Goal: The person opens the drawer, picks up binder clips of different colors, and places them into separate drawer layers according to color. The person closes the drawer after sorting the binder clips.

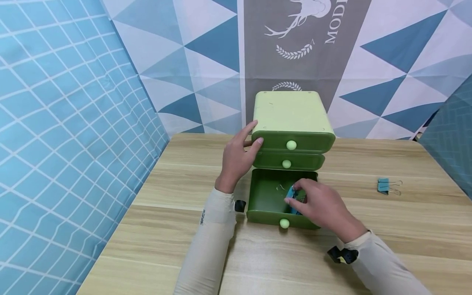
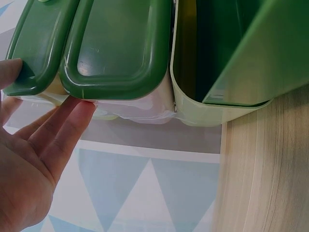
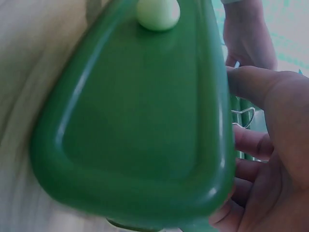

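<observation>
A small drawer cabinet (image 1: pixel 293 110) with a pale green top and dark green fronts stands on the table, its bottom drawer (image 1: pixel 263 196) pulled out. My left hand (image 1: pixel 237 157) grips the cabinet's left front corner, thumb on the top drawer's front (image 2: pixel 41 53) and fingers along the side. Inside the bottom drawer, my right hand (image 1: pixel 324 205) pinches a blue binder clip (image 1: pixel 290 192) between thumb and fingers. More blue shows beneath those fingers, partly hidden. In the right wrist view the drawer front covers most of the inside; a wire handle (image 3: pixel 247 117) shows beside the fingers.
Another blue binder clip (image 1: pixel 383 185) lies on the wooden table (image 1: pixel 166 229) to the right. The middle drawer (image 1: pixel 306 162) is shut, a round knob on its front. Patterned cloth (image 1: pixel 210 69) hangs behind, with blue checked cloth (image 1: pixel 55 123) along the left.
</observation>
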### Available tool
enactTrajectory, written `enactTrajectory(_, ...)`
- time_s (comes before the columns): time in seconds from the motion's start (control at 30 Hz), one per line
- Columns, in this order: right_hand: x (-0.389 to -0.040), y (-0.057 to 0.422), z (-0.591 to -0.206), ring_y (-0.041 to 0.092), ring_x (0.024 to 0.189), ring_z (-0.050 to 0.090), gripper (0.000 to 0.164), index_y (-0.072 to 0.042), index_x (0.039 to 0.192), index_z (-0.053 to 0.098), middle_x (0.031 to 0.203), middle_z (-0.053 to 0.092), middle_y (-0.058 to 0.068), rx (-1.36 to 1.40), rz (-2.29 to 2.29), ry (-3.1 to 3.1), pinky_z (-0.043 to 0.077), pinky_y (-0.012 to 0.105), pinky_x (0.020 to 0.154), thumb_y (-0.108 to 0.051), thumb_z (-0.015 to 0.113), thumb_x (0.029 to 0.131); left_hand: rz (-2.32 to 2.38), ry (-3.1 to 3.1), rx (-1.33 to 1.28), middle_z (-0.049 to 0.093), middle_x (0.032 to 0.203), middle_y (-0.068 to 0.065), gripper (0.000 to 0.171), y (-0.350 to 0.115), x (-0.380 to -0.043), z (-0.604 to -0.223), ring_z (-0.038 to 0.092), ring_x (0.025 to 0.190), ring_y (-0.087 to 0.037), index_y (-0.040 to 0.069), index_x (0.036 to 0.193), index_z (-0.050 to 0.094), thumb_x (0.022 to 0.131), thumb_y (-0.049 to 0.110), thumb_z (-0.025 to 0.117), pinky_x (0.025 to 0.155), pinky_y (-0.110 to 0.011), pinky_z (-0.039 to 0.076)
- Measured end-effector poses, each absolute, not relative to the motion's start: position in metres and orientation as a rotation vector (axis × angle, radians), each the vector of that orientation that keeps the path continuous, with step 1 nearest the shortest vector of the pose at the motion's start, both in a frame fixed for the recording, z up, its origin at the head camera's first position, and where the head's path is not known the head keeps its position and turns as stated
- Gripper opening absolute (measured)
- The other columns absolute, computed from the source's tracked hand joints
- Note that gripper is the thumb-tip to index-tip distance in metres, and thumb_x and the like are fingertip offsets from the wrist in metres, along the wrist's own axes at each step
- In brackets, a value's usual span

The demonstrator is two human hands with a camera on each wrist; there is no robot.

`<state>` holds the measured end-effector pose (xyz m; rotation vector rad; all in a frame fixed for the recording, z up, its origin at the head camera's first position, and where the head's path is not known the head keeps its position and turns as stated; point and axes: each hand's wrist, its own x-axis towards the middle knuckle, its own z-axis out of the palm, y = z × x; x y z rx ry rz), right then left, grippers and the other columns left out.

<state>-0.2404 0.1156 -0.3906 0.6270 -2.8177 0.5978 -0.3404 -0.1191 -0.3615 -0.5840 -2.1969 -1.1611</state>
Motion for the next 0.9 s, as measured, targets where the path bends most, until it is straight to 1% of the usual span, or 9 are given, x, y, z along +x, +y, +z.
enactTrajectory(0.1,-0.241,0.112,-0.395,0.006,0.057,0.045,0.039,-0.017,0.1,0.061,0.084,0.059,-0.006,0.644,0.61,-2.825,0.039,0.025,0.05,-0.052,0.063,0.081,-1.159,-2.199,-0.583,0.044,0.136,0.015,0.048,-0.119,-0.34,-0.361,0.065,0.091,-0.01,0.034,0.139,0.041,0.092,0.041,0.052,0.067,-0.026,0.052)
enactTrajectory(0.27,-0.245,0.107,-0.402,0.004,0.065,0.05,0.039,-0.019,0.099,0.063,0.09,0.061,-0.007,0.651,0.608,-2.85,0.042,0.026,0.055,-0.054,0.062,0.082,-1.165,-2.201,-0.586,0.044,0.137,0.014,0.049,-0.119,-0.339,-0.361,0.065,0.092,-0.009,0.034,0.139,0.041,0.092,0.041,0.053,0.066,-0.027,0.052)
enactTrajectory(0.4,-0.246,0.104,-0.406,0.005,0.065,0.052,0.037,-0.019,0.097,0.064,0.091,0.062,-0.007,0.652,0.609,-2.852,0.042,0.026,0.054,-0.053,0.062,0.082,-1.162,-2.206,-0.582,0.043,0.137,0.015,0.049,-0.119,-0.339,-0.361,0.065,0.092,-0.009,0.035,0.139,0.04,0.093,0.041,0.052,0.066,-0.027,0.052)
enactTrajectory(0.53,-0.245,0.103,-0.407,0.005,0.065,0.051,0.03,-0.02,0.093,0.064,0.088,0.062,-0.008,0.655,0.619,-2.847,0.042,0.026,0.054,-0.048,0.063,0.083,-1.164,-2.203,-0.586,0.044,0.137,0.014,0.049,-0.119,-0.339,-0.361,0.065,0.092,-0.009,0.035,0.139,0.041,0.093,0.041,0.052,0.066,-0.027,0.052)
enactTrajectory(0.73,-0.244,0.103,-0.407,0.007,0.07,0.055,0.021,-0.022,0.091,0.064,0.087,0.062,-0.009,0.667,0.61,-2.835,0.045,0.027,0.057,-0.042,0.063,0.085,-1.168,-2.202,-0.589,0.044,0.137,0.013,0.049,-0.118,-0.339,-0.36,0.065,0.091,-0.01,0.034,0.14,0.041,0.092,0.041,0.053,0.066,-0.027,0.053)
enactTrajectory(0.9,-0.242,0.107,-0.406,0.003,0.065,0.053,0.018,-0.021,0.092,0.064,0.085,0.06,-0.01,0.65,0.651,-2.829,0.043,0.025,0.054,-0.038,0.063,0.087,-1.167,-2.197,-0.592,0.044,0.137,0.012,0.049,-0.118,-0.339,-0.361,0.065,0.092,-0.01,0.032,0.14,0.041,0.092,0.04,0.053,0.069,-0.028,0.053)
